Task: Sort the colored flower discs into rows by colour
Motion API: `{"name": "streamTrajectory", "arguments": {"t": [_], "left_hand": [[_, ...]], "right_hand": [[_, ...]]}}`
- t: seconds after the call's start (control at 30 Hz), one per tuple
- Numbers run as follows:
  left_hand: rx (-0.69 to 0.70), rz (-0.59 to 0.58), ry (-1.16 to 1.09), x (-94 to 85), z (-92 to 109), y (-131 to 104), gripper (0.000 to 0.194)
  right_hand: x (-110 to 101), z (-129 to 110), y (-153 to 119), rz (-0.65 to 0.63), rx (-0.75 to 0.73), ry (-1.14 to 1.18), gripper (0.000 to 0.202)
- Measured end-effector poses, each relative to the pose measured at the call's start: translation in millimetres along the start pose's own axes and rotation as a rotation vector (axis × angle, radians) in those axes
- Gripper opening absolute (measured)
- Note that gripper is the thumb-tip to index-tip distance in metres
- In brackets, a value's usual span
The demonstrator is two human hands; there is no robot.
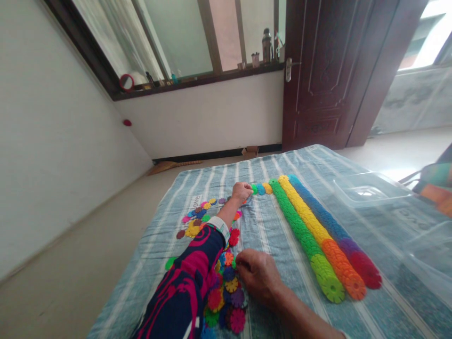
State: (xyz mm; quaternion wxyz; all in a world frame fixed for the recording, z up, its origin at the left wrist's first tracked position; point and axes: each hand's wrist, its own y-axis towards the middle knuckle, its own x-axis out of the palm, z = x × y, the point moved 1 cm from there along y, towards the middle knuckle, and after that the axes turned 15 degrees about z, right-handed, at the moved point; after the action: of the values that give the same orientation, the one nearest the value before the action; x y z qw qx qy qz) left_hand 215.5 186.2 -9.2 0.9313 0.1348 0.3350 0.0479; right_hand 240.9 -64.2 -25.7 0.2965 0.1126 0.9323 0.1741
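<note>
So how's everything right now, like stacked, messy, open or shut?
Loose discs, heaped and scattered
Right hand, curled beside them, grip unclear
Left hand, pinched at a green disc
Short disc row, lined up
Three long disc rows, stacked tight, side by side
Farther clear box, looks open on top
Door, looks open
Striped cloth, spread out, wrinkled

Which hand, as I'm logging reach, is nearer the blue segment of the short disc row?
Left. The left hand is just left of the blue segment, fingers at the adjoining green segment; the right hand is farther back, beside the loose notched discs.
</note>
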Motion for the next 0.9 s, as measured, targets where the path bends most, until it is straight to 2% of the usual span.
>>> {"name": "streamTrajectory", "arguments": {"t": [0.13, 0.3, 0.77, 0.9], "left_hand": [[0.077, 0.008, 0.085, 4.7, 0.9, 2.3, 0.018], [0.144, 0.043, 0.200, 1.8, 4.2, -1.1, 0.025], [0.201, 0.056, 0.372, 1.5, 9.7, -12.6, 0.026], [0.208, 0.058, 0.389, -4.7, 12.5, -14.1, 0.026]], "right_hand": [[0.2, 0.4, -0.8, 0.017, -0.002, 0.013, 0.017], [-1.5, -1.2, -0.8, -0.003, 0.014, 0.021, 0.015], [-2.3, -1.2, -0.3, -0.006, 0.015, 0.005, 0.015], [-1.2, 0.3, -0.8, 0.001, 0.012, 0.006, 0.016]]}}
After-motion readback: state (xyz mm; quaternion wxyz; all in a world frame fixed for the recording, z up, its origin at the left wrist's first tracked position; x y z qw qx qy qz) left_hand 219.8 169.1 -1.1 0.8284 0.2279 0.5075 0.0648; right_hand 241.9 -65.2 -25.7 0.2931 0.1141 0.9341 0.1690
